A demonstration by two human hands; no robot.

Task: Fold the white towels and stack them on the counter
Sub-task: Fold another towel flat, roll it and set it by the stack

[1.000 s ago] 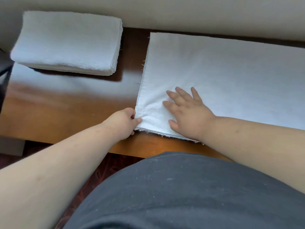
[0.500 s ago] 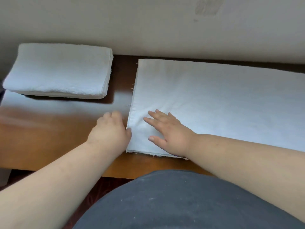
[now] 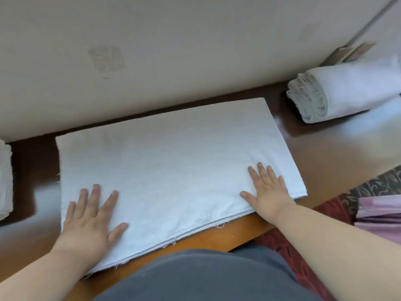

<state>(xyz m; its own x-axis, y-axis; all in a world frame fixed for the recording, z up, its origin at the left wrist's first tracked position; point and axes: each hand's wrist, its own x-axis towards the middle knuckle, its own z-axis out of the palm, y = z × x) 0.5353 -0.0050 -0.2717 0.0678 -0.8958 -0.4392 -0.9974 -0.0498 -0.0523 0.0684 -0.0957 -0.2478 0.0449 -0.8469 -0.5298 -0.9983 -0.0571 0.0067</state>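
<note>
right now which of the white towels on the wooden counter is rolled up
The white rolled towel at the far right by the wall: its spiral end shows. The flat white towel lies spread under both hands, and the folded stack sits at left.

A beige wall (image 3: 173, 51) runs along the counter's far edge; pink cloth (image 3: 379, 213) lies on patterned carpet (image 3: 368, 190) beyond its right end.

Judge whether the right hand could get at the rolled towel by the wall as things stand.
Probably yes: the right hand lies flat and free on the folded towel, and only bare counter separates it from the rolled towel.
</note>
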